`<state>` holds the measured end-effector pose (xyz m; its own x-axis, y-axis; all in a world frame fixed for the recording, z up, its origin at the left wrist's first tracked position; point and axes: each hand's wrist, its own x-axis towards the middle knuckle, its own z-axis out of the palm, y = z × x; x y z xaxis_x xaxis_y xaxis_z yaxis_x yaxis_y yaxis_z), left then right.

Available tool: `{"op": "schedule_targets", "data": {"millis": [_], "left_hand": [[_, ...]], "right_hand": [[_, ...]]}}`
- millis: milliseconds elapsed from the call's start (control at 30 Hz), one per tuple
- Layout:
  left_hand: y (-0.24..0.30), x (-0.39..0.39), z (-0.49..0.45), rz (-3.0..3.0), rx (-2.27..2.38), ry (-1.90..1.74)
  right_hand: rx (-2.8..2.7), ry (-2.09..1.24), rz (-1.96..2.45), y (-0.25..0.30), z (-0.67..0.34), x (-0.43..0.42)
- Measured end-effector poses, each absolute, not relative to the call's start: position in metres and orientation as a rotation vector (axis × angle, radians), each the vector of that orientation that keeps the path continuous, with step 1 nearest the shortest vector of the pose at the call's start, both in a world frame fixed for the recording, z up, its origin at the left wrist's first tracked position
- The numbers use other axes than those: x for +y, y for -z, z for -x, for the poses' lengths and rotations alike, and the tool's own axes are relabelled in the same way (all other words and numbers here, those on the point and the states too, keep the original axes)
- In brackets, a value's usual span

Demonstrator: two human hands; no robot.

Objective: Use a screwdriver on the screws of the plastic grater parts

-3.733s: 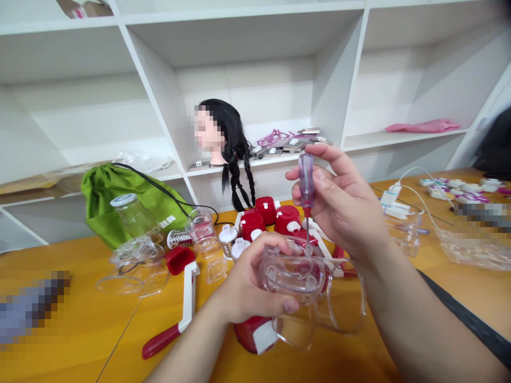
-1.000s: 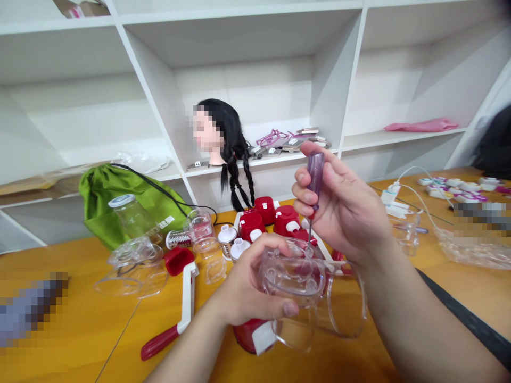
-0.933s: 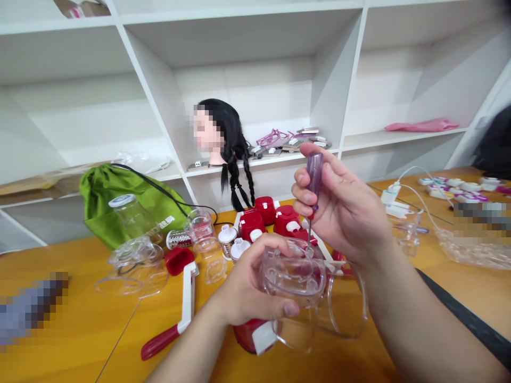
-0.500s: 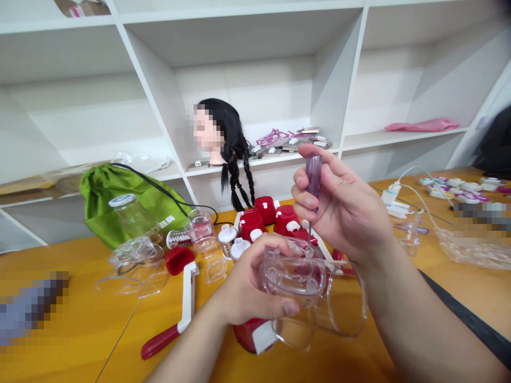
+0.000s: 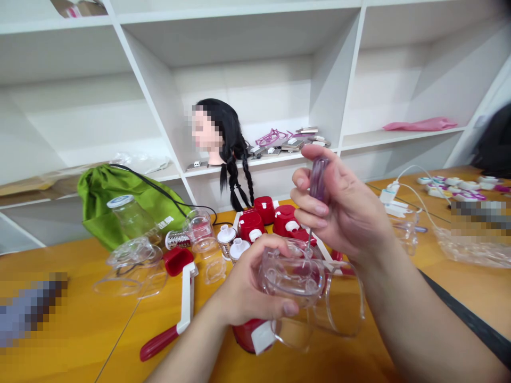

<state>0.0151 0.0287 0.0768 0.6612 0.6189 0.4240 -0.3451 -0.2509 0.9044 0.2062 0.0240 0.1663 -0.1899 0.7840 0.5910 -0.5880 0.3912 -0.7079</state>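
My left hand (image 5: 255,287) is closed round a clear plastic housing (image 5: 295,279) with open loops at its lower right, holding it above the table. In my right hand (image 5: 343,207) is a screwdriver (image 5: 318,180) with a translucent purple handle, gripped between thumb and fingers. Its thin shaft points down, and the tip sits at a round post on the housing's upper side. Whether a screw is in that post is too small to tell. Below the housing stands a red part with a white tab (image 5: 263,338), partly hidden by my left hand.
Left of my hands lie a white crank with a red handle (image 5: 186,300), a red cup (image 5: 178,260) and clear parts. Several red housings (image 5: 263,210) and grater drums (image 5: 227,236) stand behind. A green bag (image 5: 115,191) and glass jar (image 5: 130,215) are back left; a mannequin head (image 5: 219,130) sits on the shelf.
The screwdriver's handle has tilted to the right and my right fingers have shifted round it. The tip stays at the same post, and my left hand keeps the housing nearly still.
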Motion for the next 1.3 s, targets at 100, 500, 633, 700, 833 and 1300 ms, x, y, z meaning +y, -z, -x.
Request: {"op": "schedule_targets", "data": {"millis": [100, 500, 633, 700, 833, 1300], "left_hand": [[-0.0765, 0.0283, -0.015, -1.605, 0.264, -0.908], [-0.077, 0.0269, -0.0171, -1.563, 0.225, -0.885], [-0.0762, 0.0264, -0.0176, -1.55, 0.21, -0.897], [-0.0762, 0.0263, -0.0176, -1.552, 0.21, -0.895], [-0.0766, 0.0276, -0.0168, -1.567, 0.221, -0.907], [-0.0768, 0.0265, -0.0144, -1.585, 0.237, -0.89]], "right_hand": [[-1.299, -1.248, 0.207, -0.1652, -0.2071, 0.0225], [-1.284, -1.204, 0.212, -0.1621, -0.2048, 0.0289], [-1.267, -1.225, 0.165, -0.162, -0.2029, 0.0289], [-1.271, -1.211, 0.184, -0.1624, -0.204, 0.0287], [-1.286, -1.131, 0.244, -0.1624, -0.2072, 0.0288], [-1.319, -1.147, 0.199, -0.1604, -0.2061, 0.0291]]}}
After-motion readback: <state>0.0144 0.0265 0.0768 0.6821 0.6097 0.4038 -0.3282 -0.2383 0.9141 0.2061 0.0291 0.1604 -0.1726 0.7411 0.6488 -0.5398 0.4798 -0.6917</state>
